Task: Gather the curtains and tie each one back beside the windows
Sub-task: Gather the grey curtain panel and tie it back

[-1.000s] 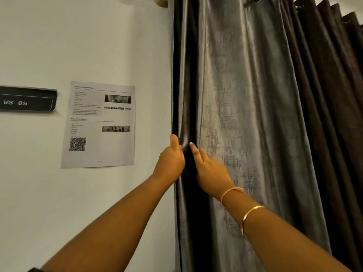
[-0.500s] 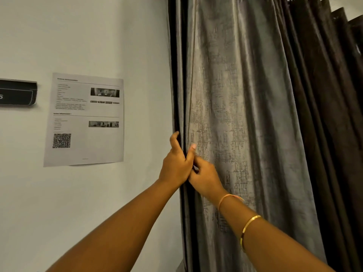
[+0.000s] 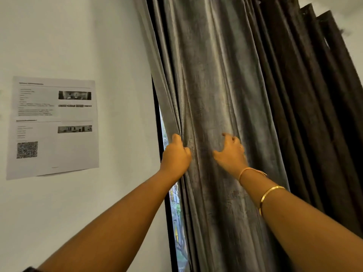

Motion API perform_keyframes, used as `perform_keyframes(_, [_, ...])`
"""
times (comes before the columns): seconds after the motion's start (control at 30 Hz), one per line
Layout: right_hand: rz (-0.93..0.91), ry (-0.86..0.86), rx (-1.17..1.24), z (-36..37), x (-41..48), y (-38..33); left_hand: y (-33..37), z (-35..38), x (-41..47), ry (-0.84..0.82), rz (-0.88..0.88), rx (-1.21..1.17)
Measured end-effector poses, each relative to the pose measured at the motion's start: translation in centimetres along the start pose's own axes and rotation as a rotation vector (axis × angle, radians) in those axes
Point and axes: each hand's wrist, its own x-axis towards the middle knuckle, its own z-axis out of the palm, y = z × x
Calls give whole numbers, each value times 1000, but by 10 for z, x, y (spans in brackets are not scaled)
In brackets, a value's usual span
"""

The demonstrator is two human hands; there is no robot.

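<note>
Gripping the left edge of the grey curtain (image 3: pixel 216 85), the left hand (image 3: pixel 175 155) curls its fingers round the cloth. The right hand (image 3: pixel 230 152), fingers bent, bunches a fold nearby. A narrow strip of window (image 3: pixel 173 195) shows between this edge and the wall (image 3: pixel 117 55); a darker curtain (image 3: pixel 314 114) hangs just beside, on the right.

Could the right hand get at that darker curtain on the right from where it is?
Probably yes. The right hand bunches the grey curtain, and the dark curtain hangs just beside it, with nothing between them.
</note>
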Motion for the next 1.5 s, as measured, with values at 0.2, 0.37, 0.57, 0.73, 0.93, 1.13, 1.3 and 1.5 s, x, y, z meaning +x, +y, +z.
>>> perform_keyframes(0.2, [89,-98,237,-13,48,33,26,28,13,-18,28,111])
perform_keyframes(0.37, [-23,-139,227,-14,76,50,48,59,30,43,18,146])
perform_keyframes(0.57, [-84,-19,232,-27,93,81,88,104,55,87,28,128])
perform_keyframes(0.73, [-68,16,241,-54,121,120,142,144,88,23,71,96])
perform_keyframes(0.93, [-9,104,236,-82,154,151,192,172,116,-117,129,39])
perform_keyframes(1.13, [-36,146,240,-74,148,160,110,166,82,-71,-37,66])
perform_keyframes(1.3, [-152,136,-176,-45,113,126,22,112,50,26,-181,214])
perform_keyframes(1.5, [-596,-114,-223,15,65,39,-17,62,23,85,-156,171])
